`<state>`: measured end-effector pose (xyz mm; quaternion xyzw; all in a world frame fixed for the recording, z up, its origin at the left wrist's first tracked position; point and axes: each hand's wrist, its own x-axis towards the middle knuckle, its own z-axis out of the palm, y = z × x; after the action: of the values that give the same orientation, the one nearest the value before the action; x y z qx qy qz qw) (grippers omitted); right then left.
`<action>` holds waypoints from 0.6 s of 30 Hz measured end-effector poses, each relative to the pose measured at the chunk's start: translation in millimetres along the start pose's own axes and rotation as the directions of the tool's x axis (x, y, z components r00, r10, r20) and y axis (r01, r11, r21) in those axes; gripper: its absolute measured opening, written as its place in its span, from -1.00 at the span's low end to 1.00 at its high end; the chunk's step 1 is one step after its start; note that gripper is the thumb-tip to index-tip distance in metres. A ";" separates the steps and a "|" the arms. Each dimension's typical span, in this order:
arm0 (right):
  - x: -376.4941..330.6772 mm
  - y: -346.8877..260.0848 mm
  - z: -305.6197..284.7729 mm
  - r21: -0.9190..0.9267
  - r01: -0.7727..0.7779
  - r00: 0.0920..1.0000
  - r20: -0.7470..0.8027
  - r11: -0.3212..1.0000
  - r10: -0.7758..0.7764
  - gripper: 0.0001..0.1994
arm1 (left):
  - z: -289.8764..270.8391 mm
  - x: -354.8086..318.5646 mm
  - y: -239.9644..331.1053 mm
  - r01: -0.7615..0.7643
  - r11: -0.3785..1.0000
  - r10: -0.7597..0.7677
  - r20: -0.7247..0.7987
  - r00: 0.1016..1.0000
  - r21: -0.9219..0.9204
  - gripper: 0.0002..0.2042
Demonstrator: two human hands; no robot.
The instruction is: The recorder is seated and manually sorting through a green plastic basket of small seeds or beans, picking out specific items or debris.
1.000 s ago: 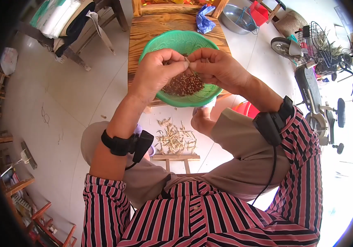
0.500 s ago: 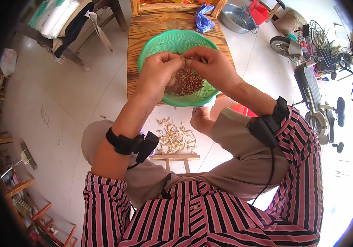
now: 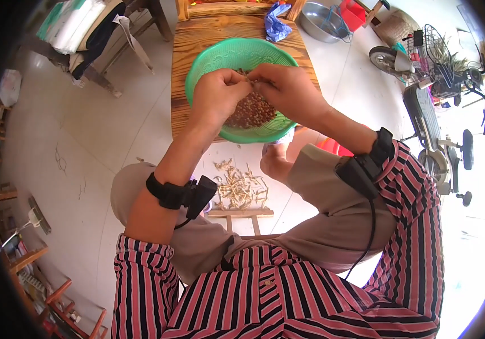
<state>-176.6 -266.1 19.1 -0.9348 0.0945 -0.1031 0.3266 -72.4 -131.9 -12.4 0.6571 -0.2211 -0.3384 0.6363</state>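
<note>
Reddish-brown beans (image 3: pixel 250 114) lie in a green colander (image 3: pixel 268 53) on a wooden chair (image 3: pixel 191 42). The left hand (image 3: pixel 216 96) and right hand (image 3: pixel 292 93) meet above them, fingers (image 3: pixel 265 72) pinched narrow; whether they hold anything cannot be told. Pale husks (image 3: pixel 240 187) lie on the floor (image 3: pixel 146 138) below; crumpled blue plastic (image 3: pixel 277 29) rests beyond the colander.

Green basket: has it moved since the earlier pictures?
No: judged against the wooden seat, the green basket keeps its place; the whole view shifted slightly.
</note>
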 end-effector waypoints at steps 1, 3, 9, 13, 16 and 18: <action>-0.6 0.5 -1.1 -0.002 -0.015 1.000 0.009 1.000 0.015 -0.80 | 1.4 1.5 -1.4 -0.015 0.998 0.015 -0.003 1.000 0.064 -0.92; -2.1 3.7 -3.2 -0.006 -0.033 0.999 0.016 0.999 0.033 -0.80 | 4.0 2.9 -2.8 -0.025 0.996 0.025 0.005 1.000 0.083 -0.92; -0.4 10.0 -0.9 0.047 -0.010 0.999 0.032 0.999 0.008 -0.79 | 2.7 4.0 -5.4 -0.072 0.985 0.073 -0.005 0.997 0.156 -0.90; 1.2 13.1 -1.1 0.145 -0.190 0.981 0.059 0.971 0.183 -0.80 | 5.1 4.8 -2.0 0.019 1.000 -0.019 -0.005 1.000 0.017 -0.91; 2.9 16.3 -1.1 0.469 -0.475 0.879 0.215 0.745 0.425 -0.82 | -0.5 1.5 3.4 0.063 0.996 -0.062 0.013 0.998 -0.055 -0.91; 2.6 18.1 -1.8 0.607 -0.569 0.813 0.314 0.555 0.490 -0.83 | -2.7 0.6 4.1 0.060 0.996 -0.059 0.016 0.998 -0.063 -0.91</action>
<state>-176.5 -281.7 9.4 -0.6810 0.3093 0.0241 0.6633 -69.5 -130.8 -8.5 0.6404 -0.1950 -0.3689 0.6448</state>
